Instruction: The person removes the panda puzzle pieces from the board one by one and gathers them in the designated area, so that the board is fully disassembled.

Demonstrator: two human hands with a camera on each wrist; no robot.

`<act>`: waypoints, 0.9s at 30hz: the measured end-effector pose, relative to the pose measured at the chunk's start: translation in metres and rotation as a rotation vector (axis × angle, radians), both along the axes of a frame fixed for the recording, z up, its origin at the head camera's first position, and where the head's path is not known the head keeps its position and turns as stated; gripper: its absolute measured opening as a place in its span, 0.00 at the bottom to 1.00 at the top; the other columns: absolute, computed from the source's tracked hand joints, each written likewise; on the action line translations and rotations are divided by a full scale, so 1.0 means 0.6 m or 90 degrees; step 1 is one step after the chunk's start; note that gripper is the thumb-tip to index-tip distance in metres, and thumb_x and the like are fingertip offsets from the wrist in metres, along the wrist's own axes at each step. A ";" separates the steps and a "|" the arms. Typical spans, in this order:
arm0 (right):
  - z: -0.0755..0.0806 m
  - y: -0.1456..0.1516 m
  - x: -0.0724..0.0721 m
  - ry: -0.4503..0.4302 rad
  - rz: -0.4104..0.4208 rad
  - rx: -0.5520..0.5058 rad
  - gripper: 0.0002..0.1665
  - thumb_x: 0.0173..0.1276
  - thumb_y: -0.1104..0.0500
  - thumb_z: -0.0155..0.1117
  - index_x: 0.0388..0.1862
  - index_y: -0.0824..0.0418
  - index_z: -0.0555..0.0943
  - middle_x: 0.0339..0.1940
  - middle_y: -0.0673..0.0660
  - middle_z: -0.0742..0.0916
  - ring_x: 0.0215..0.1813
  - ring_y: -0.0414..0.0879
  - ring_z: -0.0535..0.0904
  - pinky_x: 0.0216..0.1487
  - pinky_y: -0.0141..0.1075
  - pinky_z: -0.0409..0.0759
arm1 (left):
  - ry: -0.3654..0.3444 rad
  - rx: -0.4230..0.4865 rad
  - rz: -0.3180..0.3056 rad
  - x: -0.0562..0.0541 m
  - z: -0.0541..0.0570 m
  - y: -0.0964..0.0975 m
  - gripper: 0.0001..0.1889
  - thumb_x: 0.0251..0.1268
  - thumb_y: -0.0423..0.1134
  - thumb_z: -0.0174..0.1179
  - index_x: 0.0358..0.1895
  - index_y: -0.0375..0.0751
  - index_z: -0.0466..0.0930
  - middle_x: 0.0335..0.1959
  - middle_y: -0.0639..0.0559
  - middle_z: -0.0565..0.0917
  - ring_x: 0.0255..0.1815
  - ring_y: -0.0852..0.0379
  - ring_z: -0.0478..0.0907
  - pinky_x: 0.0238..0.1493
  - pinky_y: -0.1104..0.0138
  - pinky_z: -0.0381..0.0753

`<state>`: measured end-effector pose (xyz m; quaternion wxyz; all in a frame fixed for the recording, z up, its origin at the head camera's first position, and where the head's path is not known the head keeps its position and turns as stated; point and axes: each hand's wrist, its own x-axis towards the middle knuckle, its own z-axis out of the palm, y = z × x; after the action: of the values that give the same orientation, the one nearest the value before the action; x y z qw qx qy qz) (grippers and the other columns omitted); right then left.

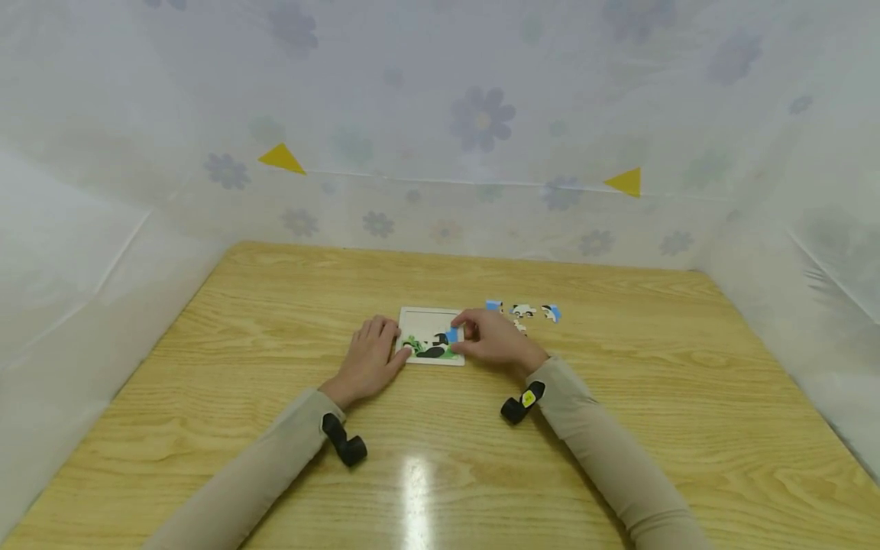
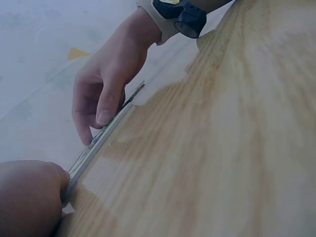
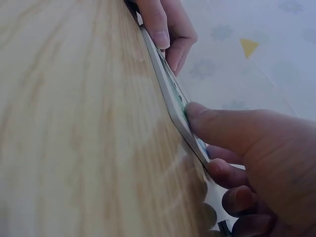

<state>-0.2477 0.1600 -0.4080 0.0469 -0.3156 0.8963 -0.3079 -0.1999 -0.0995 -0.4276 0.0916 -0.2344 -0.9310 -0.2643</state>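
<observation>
A jigsaw puzzle board point(image 1: 426, 363) with a pale frame lies flat on the table, its lower part filled with panda and green leaf pieces. My left hand point(image 1: 371, 355) rests along its left edge, fingers extended and thumb on the lower left corner. At the right edge, my right hand point(image 1: 495, 338) curls its thumb and index finger about a blue puzzle piece point(image 1: 451, 335) at the board's surface. In the right wrist view, the right thumb point(image 3: 217, 123) touches the top of the board point(image 3: 170, 101). The fingers partly hide the piece.
Several loose panda puzzle pieces lie beyond my right hand, among them a face piece point(image 1: 522, 311), a blue-edged piece point(image 1: 551, 312) and another blue one point(image 1: 493, 305). The wooden table point(image 1: 275, 305) is enclosed by pale flowered sheeting point(image 1: 412, 153).
</observation>
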 end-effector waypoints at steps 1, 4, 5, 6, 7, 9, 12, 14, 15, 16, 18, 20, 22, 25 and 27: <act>0.001 -0.001 0.000 -0.001 0.000 0.006 0.21 0.62 0.53 0.69 0.50 0.62 0.80 0.26 0.49 0.79 0.25 0.38 0.70 0.35 0.33 0.73 | -0.001 0.000 0.000 0.000 0.000 0.000 0.13 0.72 0.46 0.52 0.47 0.38 0.70 0.48 0.43 0.69 0.47 0.47 0.64 0.48 0.53 0.64; 0.009 -0.004 0.003 -0.022 -0.004 0.014 0.20 0.63 0.53 0.69 0.50 0.62 0.78 0.27 0.49 0.79 0.25 0.39 0.70 0.36 0.34 0.74 | 0.001 0.002 -0.001 0.000 0.001 0.000 0.14 0.72 0.46 0.52 0.48 0.38 0.70 0.49 0.43 0.69 0.47 0.47 0.64 0.48 0.53 0.64; 0.011 -0.005 0.003 -0.030 -0.004 0.017 0.20 0.63 0.53 0.68 0.50 0.62 0.78 0.27 0.49 0.79 0.26 0.39 0.70 0.36 0.34 0.74 | 0.001 0.002 0.000 0.000 0.002 0.000 0.14 0.72 0.46 0.52 0.48 0.38 0.70 0.49 0.43 0.69 0.47 0.47 0.64 0.48 0.53 0.64; 0.013 -0.006 0.002 -0.040 -0.006 0.022 0.20 0.64 0.53 0.68 0.50 0.62 0.78 0.27 0.50 0.79 0.26 0.39 0.71 0.36 0.33 0.74 | 0.001 0.003 0.000 0.000 0.002 0.000 0.14 0.71 0.46 0.52 0.48 0.38 0.70 0.49 0.43 0.69 0.47 0.46 0.64 0.48 0.53 0.64; 0.015 -0.007 0.001 -0.049 -0.007 0.027 0.20 0.64 0.53 0.68 0.50 0.62 0.77 0.27 0.50 0.79 0.26 0.39 0.71 0.36 0.33 0.74 | -0.001 0.003 0.000 0.000 0.002 -0.001 0.14 0.71 0.46 0.52 0.48 0.38 0.70 0.49 0.42 0.69 0.47 0.46 0.64 0.49 0.53 0.64; 0.020 -0.010 -0.001 -0.073 -0.009 0.036 0.20 0.64 0.54 0.68 0.50 0.62 0.77 0.27 0.51 0.79 0.26 0.40 0.71 0.36 0.34 0.74 | -0.005 0.004 -0.001 0.001 0.003 -0.001 0.14 0.71 0.46 0.52 0.48 0.38 0.70 0.49 0.42 0.69 0.48 0.46 0.64 0.49 0.52 0.64; 0.026 -0.014 -0.005 -0.102 -0.011 0.046 0.20 0.63 0.55 0.69 0.49 0.64 0.76 0.27 0.52 0.79 0.26 0.41 0.72 0.35 0.34 0.74 | -0.006 0.003 -0.001 0.001 0.003 -0.001 0.14 0.71 0.46 0.52 0.48 0.38 0.70 0.50 0.42 0.69 0.48 0.46 0.64 0.49 0.52 0.64; 0.030 -0.017 -0.007 -0.120 -0.014 0.047 0.21 0.62 0.56 0.69 0.49 0.64 0.75 0.28 0.53 0.79 0.27 0.42 0.71 0.35 0.35 0.74 | -0.005 0.004 -0.001 0.001 0.003 -0.001 0.14 0.71 0.46 0.53 0.48 0.38 0.70 0.50 0.42 0.69 0.48 0.46 0.64 0.50 0.52 0.64; 0.031 -0.019 -0.008 -0.124 -0.015 0.048 0.21 0.62 0.56 0.70 0.49 0.64 0.75 0.28 0.53 0.78 0.27 0.42 0.71 0.35 0.35 0.73 | -0.005 0.005 0.000 0.001 0.003 -0.002 0.14 0.71 0.46 0.52 0.48 0.38 0.70 0.50 0.42 0.69 0.48 0.46 0.64 0.50 0.51 0.64; 0.032 -0.020 -0.009 -0.125 -0.016 0.050 0.21 0.62 0.56 0.70 0.48 0.64 0.75 0.28 0.53 0.78 0.28 0.43 0.71 0.36 0.34 0.73 | -0.005 0.005 0.000 0.001 0.003 -0.002 0.14 0.71 0.46 0.52 0.48 0.38 0.70 0.50 0.42 0.69 0.48 0.46 0.64 0.50 0.51 0.64; 0.033 -0.021 -0.011 -0.126 -0.018 0.054 0.21 0.61 0.55 0.71 0.47 0.64 0.75 0.29 0.53 0.78 0.29 0.43 0.71 0.36 0.34 0.72 | -0.005 0.004 0.002 0.001 0.003 -0.003 0.14 0.71 0.45 0.52 0.48 0.37 0.70 0.50 0.42 0.69 0.49 0.45 0.64 0.51 0.50 0.64; 0.034 -0.023 -0.012 -0.123 -0.019 0.056 0.21 0.60 0.56 0.71 0.47 0.64 0.75 0.30 0.54 0.78 0.30 0.43 0.71 0.36 0.34 0.73 | -0.007 0.003 0.003 0.001 0.003 -0.003 0.14 0.72 0.46 0.52 0.48 0.37 0.70 0.50 0.42 0.69 0.49 0.45 0.65 0.52 0.50 0.64; 0.036 -0.023 -0.012 -0.113 -0.017 0.055 0.21 0.59 0.56 0.72 0.46 0.64 0.75 0.31 0.55 0.79 0.30 0.44 0.73 0.36 0.35 0.74 | -0.008 0.001 0.003 0.000 0.003 -0.003 0.15 0.72 0.46 0.52 0.49 0.37 0.70 0.50 0.42 0.69 0.49 0.45 0.65 0.52 0.50 0.64; 0.038 -0.025 -0.012 -0.095 -0.013 0.055 0.21 0.58 0.57 0.73 0.44 0.65 0.75 0.33 0.57 0.81 0.32 0.45 0.75 0.37 0.36 0.76 | -0.009 -0.001 0.004 0.000 0.004 -0.003 0.15 0.71 0.46 0.52 0.48 0.37 0.70 0.50 0.42 0.69 0.49 0.46 0.65 0.51 0.50 0.64; 0.039 -0.025 -0.011 -0.090 -0.013 0.056 0.21 0.58 0.57 0.74 0.44 0.65 0.75 0.35 0.57 0.81 0.34 0.45 0.76 0.39 0.37 0.76 | -0.009 -0.001 0.004 0.000 0.004 -0.003 0.14 0.71 0.46 0.52 0.48 0.38 0.70 0.49 0.42 0.69 0.49 0.46 0.64 0.51 0.51 0.64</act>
<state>-0.2545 0.1449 -0.3846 0.1205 -0.2814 0.9067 -0.2900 -0.1997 -0.1011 -0.4251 0.0858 -0.2297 -0.9325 -0.2651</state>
